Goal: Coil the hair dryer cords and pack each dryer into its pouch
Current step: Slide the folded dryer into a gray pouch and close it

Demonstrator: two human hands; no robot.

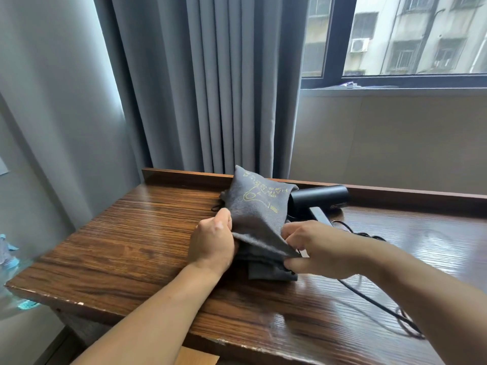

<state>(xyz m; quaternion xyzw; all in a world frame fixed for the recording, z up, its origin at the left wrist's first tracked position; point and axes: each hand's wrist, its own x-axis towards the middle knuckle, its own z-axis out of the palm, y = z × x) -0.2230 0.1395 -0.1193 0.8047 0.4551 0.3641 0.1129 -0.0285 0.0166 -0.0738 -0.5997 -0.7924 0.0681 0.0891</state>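
On a wooden desk (126,233), the left hand (213,241) grips a grey pouch (254,209) at its side and the right hand (319,248) pinches its rim, probably to open it. Behind lies a black hair dryer (320,196), its cord (369,299) uncoiled.

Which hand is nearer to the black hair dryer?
Right. The right hand pinches the gray pouch just in front of the hair dryer; the left hand grips the pouch's other side, farther away.

Two hands in play, a left hand (213,238) and a right hand (316,248). One grey pouch (253,204), one grey fabric fold (268,272) beneath, maybe a second pouch. One black hair dryer (320,196), one cord (374,301), one bench (131,246).
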